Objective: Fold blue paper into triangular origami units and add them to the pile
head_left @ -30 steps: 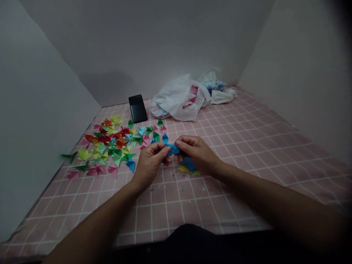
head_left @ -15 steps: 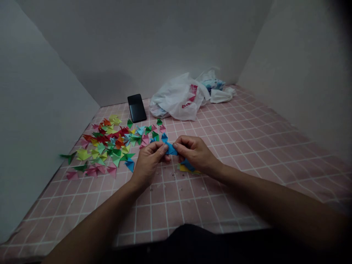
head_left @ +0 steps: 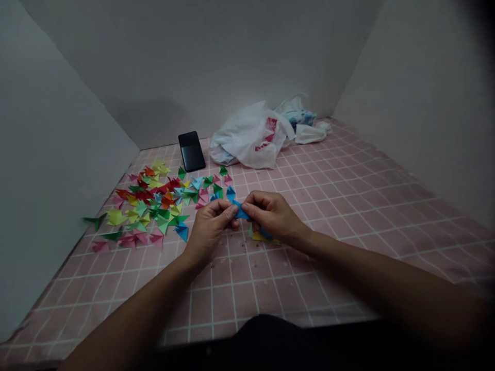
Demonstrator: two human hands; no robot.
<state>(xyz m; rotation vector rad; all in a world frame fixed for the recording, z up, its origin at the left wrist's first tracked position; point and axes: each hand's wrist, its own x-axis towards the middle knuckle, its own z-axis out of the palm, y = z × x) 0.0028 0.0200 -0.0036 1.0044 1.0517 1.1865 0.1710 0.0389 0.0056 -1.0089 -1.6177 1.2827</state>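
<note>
Between my two hands is a small folded piece of blue origami paper (head_left: 241,211). My left hand (head_left: 211,222) pinches its left end between thumb and fingers. On the other end, the thumb and forefinger of my right hand (head_left: 274,214) are closed, covering part of the paper. Beneath my right hand lie yellow and blue paper sheets (head_left: 258,236), partly hidden. A blue folded paper piece (head_left: 231,194) rests just beyond my fingers. Many folded paper cranes (head_left: 158,198) in red, green, yellow, pink and blue are spread out left of my hands.
A black smartphone (head_left: 192,151) lies behind the cranes. Farther back, a white plastic bag (head_left: 251,136) with red print sits beside a blue-and-white package (head_left: 301,117). Pale walls bound the pink checked cloth (head_left: 348,196) at the left, back and right.
My right thumb has shifted slightly left along the blue paper, so less of it shows between my hands. My left hand has barely moved.
</note>
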